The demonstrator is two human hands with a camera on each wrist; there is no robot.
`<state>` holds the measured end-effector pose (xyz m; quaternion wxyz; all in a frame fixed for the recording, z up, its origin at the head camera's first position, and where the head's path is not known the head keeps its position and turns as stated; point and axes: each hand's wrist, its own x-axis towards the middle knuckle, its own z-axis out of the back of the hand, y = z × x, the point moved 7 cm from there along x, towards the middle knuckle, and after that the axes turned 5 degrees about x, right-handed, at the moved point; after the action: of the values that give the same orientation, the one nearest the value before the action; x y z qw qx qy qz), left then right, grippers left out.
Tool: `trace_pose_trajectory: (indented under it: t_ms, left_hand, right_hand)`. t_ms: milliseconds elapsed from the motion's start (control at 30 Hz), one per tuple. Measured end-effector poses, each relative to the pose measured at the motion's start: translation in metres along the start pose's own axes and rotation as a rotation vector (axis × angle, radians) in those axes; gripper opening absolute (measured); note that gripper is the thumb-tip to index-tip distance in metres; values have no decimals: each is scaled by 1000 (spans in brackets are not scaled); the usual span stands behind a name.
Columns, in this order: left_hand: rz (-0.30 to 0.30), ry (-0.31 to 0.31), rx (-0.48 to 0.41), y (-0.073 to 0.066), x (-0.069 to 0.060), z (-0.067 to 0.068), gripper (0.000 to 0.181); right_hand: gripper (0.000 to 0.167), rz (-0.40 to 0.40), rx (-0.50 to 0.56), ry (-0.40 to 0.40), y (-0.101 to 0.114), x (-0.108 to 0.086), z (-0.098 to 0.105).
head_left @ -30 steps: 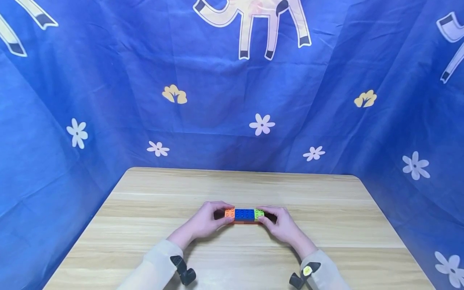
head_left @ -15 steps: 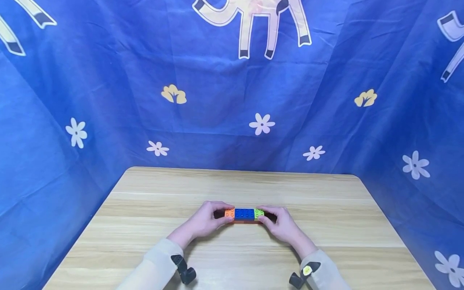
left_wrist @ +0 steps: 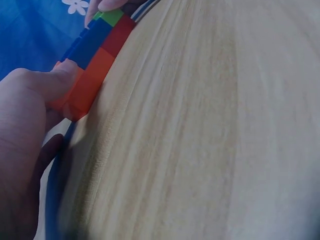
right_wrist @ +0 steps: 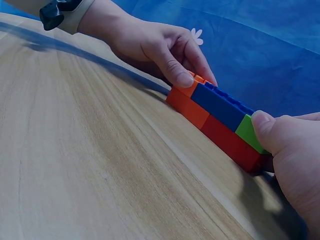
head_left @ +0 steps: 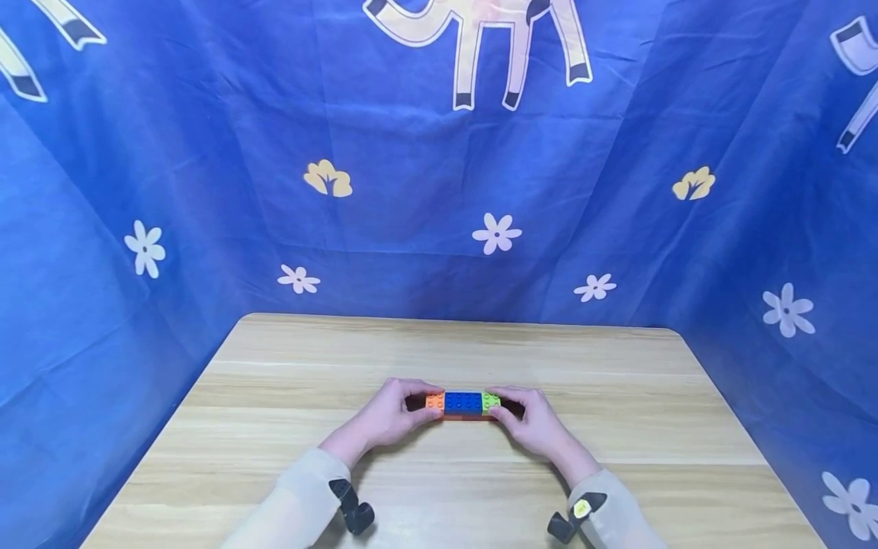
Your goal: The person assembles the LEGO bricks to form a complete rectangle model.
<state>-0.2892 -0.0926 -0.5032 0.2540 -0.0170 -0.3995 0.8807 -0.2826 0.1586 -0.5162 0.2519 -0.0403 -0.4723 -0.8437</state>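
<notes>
A two-layer row of toy building bricks lies on the wooden table, long side toward me. Its top layer has a small orange brick (head_left: 435,401) on the left, a longer blue brick (head_left: 463,402) in the middle and a small light green brick (head_left: 488,398) on the right. Below them, in the right wrist view, are a longer orange brick (right_wrist: 187,109) and a red brick (right_wrist: 230,141), end to end. My left hand (head_left: 389,415) pinches the small orange brick between thumb and fingers. At the other end, my right hand (head_left: 538,425) pinches the green brick; its fingertips are partly hidden.
The pale wooden table (head_left: 453,488) has its far edge against a blue patterned curtain (head_left: 411,252), which also hangs along both sides. Black camera mounts sit on both wrists, the left mount (head_left: 353,509) and the right mount (head_left: 575,518).
</notes>
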Motion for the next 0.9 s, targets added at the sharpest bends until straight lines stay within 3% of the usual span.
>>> trace_pose_trajectory:
  t_ms: [333, 900]
  left_hand:
    - [45, 29, 21, -3, 3, 0, 37]
    - [15, 24, 21, 1, -1, 1, 43]
  right_hand:
    - [36, -9, -6, -2, -1, 0, 3]
    - [39, 34, -10, 17, 0, -3, 0]
